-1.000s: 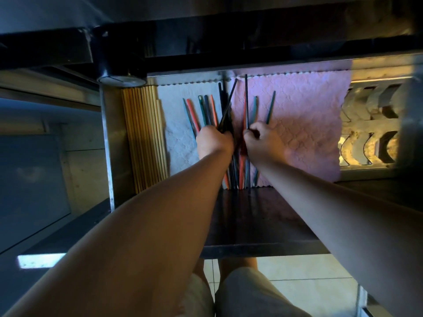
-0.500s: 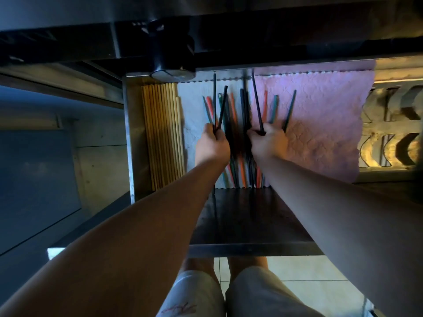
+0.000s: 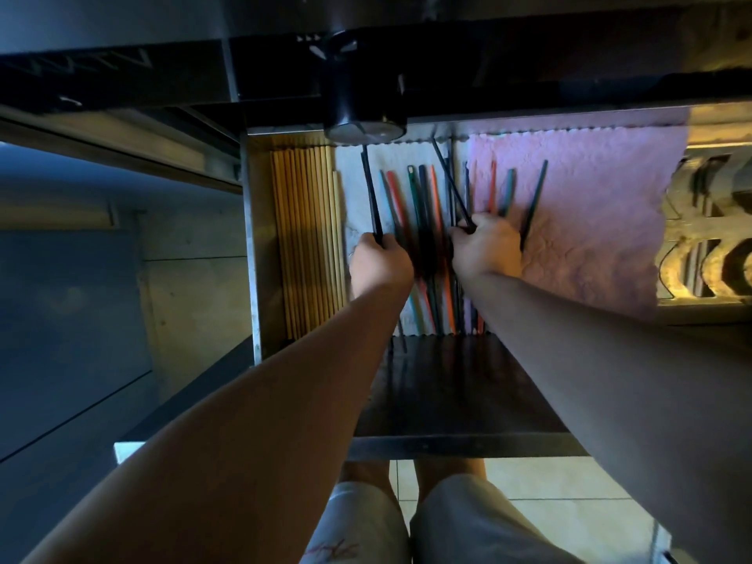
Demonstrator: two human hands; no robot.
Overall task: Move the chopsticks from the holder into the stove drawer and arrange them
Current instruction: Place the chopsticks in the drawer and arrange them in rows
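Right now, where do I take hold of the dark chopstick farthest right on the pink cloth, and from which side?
Probably mid-shaft, from above and from the right. The dark chopstick lies on the pink cloth, with bare cloth on its right; the teal chopstick crowds its left and the right hand sits at its near end. Pinch across the thin shaft.

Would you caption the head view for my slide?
Left hand and right hand each grip black chopsticks among coloured chopsticks in the drawer.

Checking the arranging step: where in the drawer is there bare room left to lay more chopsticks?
Free: the pink cloth right of the right hand. Crowded: coloured chopsticks between it and the left hand; wooden chopsticks fill the left edge.
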